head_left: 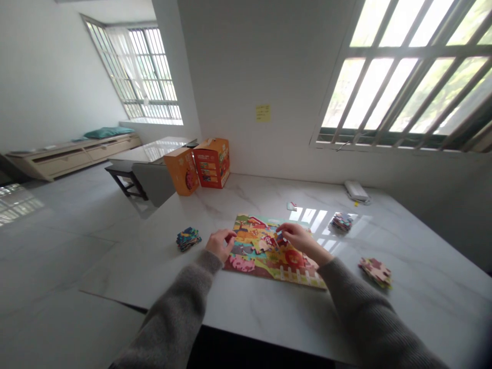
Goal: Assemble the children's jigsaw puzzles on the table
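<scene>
A colourful farm-scene jigsaw puzzle (274, 259) lies flat on the marble-patterned table, with a white fence, a pink pig and a red barn in its picture. Several loose pieces (264, 244) rest on its middle. My left hand (222, 244) is at the puzzle's left edge, its fingers loosely bent and apart, nothing visible between them. Over the upper middle of the puzzle, my right hand (298, 238) has thumb and fingers drawn together at a dark blue and red puzzle piece (282, 240). The fingertips partly hide that piece.
Stacks of puzzle pieces stand left (188, 239), back right (342, 222) and right (375, 272). A single small card or piece (291, 206) lies behind the puzzle. Two orange boxes (212, 163) stand at the back left. A white device (356, 190) sits near the wall.
</scene>
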`<state>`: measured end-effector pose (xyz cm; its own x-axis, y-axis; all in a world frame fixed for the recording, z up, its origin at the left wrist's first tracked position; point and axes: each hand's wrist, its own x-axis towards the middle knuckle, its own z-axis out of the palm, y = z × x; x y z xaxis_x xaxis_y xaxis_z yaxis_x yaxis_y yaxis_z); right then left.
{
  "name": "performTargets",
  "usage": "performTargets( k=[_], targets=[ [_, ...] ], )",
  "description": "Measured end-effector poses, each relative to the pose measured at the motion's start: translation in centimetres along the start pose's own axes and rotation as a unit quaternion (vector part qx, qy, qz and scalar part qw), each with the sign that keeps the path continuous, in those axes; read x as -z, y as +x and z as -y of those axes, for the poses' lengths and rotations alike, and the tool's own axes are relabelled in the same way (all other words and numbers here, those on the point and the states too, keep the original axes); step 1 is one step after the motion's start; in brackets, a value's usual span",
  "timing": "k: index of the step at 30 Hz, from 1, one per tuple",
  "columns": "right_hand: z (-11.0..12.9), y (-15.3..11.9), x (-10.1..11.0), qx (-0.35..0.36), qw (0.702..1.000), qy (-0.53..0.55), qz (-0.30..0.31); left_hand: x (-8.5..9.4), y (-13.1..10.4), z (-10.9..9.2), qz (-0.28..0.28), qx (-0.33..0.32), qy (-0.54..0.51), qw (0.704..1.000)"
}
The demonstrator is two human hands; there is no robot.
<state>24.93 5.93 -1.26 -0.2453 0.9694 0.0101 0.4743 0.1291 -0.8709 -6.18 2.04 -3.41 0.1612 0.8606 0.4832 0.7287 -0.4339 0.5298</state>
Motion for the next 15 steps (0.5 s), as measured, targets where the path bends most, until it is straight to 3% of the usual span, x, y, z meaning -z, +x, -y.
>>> performTargets(
  k=[4, 8, 10, 15],
  targets=[
    [-0.7, -0.9, 1.3, -0.02, 0.993, -0.116, 0.014, -0.2, 0.3, -0.4, 0.005, 0.009, -0.01, 1.0],
    [0.1, -1.5, 1.1, 0.034, 0.951, -0.302, -0.05, -0.3, 0.5, -0.4, 0.001, 0.017, -0.018, 1.0],
    [1.2, -1.9, 0.1, 0.069, 0.929, -0.358, -0.059, -0.3, 0.5, 0.0, -0.003, 0.022, -0.019, 1.0],
    [4.6, -3.0, -4.2, 0.159, 0.895, -0.416, -0.009, -0.5, 0.4, 1.1, 0.011, 0.014, 0.006, 1.0]
  ],
)
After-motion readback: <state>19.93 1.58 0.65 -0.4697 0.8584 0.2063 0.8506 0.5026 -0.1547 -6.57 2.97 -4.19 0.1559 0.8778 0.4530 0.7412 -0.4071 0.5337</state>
